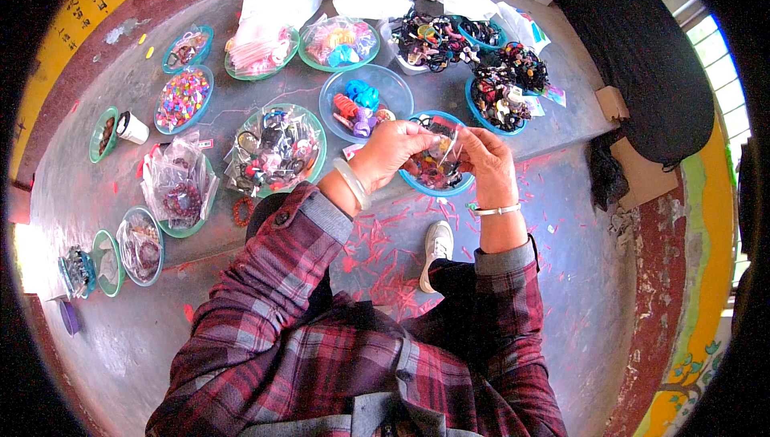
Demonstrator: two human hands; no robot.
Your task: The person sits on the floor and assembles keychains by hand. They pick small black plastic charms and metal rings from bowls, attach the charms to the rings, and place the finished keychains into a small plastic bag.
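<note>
My left hand (391, 151), a pale bangle at its wrist, pinches one edge of a small clear plastic bag (451, 149). On the bag's other side, my right hand (488, 163) has its fingers closed on the plastic. Something yellowish shows at the bag, too small to make out. Both hands are above a blue basin (433, 191) of dark and coloured small pieces, partly hidden by my fingers. Just beyond my left hand, a clear bowl (327, 88) holds red, blue and purple hair ties.
Left of my hands stands a green basin (322, 156) of bagged accessories. Basins of colourful beads (183, 99) and dark hair ties (499, 104) lie farther out. White bags (281, 0) line the back. Red scraps (377, 244) litter the floor near my shoe (438, 242).
</note>
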